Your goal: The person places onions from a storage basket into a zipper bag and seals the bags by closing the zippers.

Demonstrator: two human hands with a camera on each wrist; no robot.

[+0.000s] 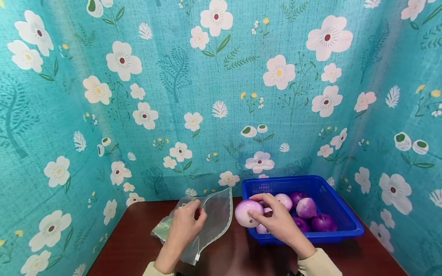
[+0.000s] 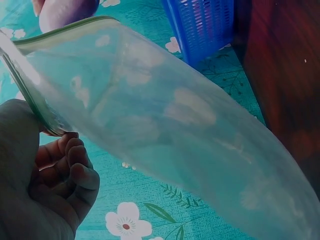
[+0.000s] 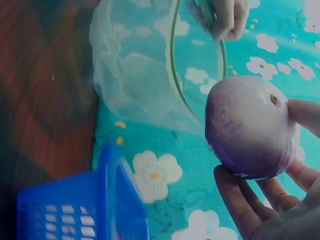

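Note:
My left hand (image 1: 185, 222) pinches the rim of a clear zip bag (image 1: 216, 216), whose mouth gapes toward the right. In the left wrist view the bag (image 2: 165, 115) is puffed out, its green zip strip running round the mouth, and fingers curl at the near edge. My right hand (image 1: 277, 222) grips a purple-and-white onion (image 1: 246, 216) between thumb and fingers, just right of the bag's mouth. The right wrist view shows this onion (image 3: 250, 127) with its brown root spot near the thumb. A white slider (image 1: 197, 257) hangs at the bag's lower corner.
A blue plastic basket (image 1: 340, 209) with slotted sides stands to the right on the dark red-brown table (image 1: 119, 237). Several purple onions (image 1: 324, 222) lie inside it. Behind and at both sides hangs a teal flowered cloth (image 1: 221, 115).

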